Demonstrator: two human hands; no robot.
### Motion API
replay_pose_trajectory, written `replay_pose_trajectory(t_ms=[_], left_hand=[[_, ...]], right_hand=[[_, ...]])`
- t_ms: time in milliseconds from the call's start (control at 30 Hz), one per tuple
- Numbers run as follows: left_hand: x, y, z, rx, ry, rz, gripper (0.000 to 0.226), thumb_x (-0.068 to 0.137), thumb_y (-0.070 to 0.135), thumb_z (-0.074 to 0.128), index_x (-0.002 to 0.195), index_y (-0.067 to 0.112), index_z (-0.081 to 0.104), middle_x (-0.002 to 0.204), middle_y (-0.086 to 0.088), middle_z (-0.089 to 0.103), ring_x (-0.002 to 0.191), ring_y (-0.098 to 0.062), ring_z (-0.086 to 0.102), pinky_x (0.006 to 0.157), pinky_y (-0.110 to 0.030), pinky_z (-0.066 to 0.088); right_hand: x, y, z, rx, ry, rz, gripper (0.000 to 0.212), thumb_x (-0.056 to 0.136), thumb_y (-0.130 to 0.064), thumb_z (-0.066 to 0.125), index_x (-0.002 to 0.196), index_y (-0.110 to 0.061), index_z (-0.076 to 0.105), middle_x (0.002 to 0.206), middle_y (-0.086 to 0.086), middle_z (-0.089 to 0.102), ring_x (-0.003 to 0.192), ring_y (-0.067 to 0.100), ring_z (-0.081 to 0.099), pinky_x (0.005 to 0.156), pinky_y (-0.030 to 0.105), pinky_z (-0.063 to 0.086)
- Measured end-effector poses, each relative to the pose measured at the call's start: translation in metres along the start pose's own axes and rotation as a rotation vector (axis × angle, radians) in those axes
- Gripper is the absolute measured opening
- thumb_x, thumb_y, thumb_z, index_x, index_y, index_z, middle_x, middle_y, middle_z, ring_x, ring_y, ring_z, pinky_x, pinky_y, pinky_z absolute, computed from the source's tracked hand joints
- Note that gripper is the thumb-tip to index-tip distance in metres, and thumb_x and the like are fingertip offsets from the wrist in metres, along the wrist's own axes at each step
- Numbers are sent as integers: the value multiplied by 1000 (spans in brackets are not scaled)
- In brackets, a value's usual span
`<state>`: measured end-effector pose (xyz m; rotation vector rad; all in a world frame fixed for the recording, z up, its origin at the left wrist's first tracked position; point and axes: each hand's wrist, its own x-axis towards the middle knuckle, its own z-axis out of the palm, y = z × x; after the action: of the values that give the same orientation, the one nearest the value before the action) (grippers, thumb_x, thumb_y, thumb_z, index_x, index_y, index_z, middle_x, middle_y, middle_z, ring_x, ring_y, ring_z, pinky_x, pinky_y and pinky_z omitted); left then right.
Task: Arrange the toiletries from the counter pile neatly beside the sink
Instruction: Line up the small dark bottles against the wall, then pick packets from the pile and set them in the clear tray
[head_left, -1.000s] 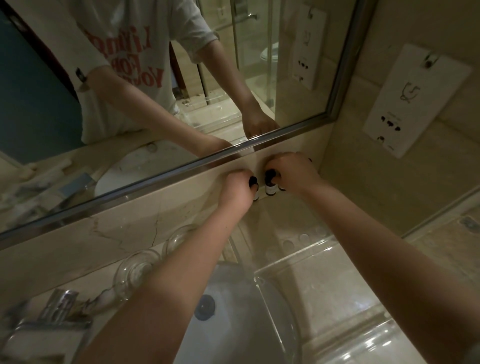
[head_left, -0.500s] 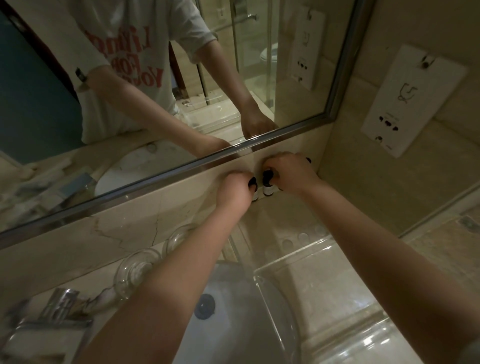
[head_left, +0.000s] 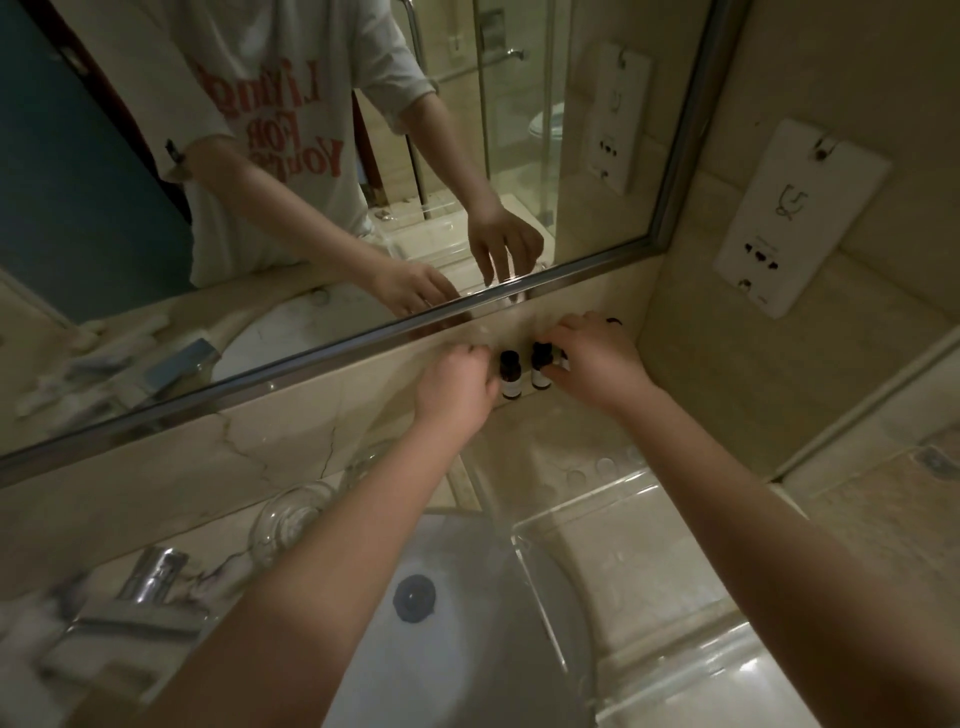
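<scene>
1. My right hand (head_left: 592, 364) pinches the right bottle (head_left: 540, 378), upright beyond the sink (head_left: 457, 675), toward its right.
2. My left hand (head_left: 457, 387) meets the left bottle (head_left: 509, 383); its grip I cannot tell.
3. Level both gently, labels forward.

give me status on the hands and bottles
left hand at left bottle, grip unclear. right hand pinching right bottle. both bottles upright, side by side. nothing blocking.

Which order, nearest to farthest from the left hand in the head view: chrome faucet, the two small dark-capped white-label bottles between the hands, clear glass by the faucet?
1. Left small dark-capped white-label bottle, beside the left hand.
2. Right dark-capped bottle, next along the wall.
3. Clear glass, on the counter behind the white sink.
4. Chrome faucet, far left.
</scene>
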<state>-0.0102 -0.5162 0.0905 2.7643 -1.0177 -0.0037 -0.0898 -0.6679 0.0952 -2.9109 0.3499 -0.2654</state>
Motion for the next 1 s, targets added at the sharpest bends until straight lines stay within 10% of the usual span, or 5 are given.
replay_pose_trajectory(t_ms=[1000], left_hand=[[-412,-198,-36,-133,37,-482,34,89,28,54,113,4,61,118,-16,61,109,-33,55,89,-40,46]], right_hand=[[-223,-318,53,122,-236,-233,40,89,-35,56,126,-21,56,127,1,58,116,27,50,92,37,40]])
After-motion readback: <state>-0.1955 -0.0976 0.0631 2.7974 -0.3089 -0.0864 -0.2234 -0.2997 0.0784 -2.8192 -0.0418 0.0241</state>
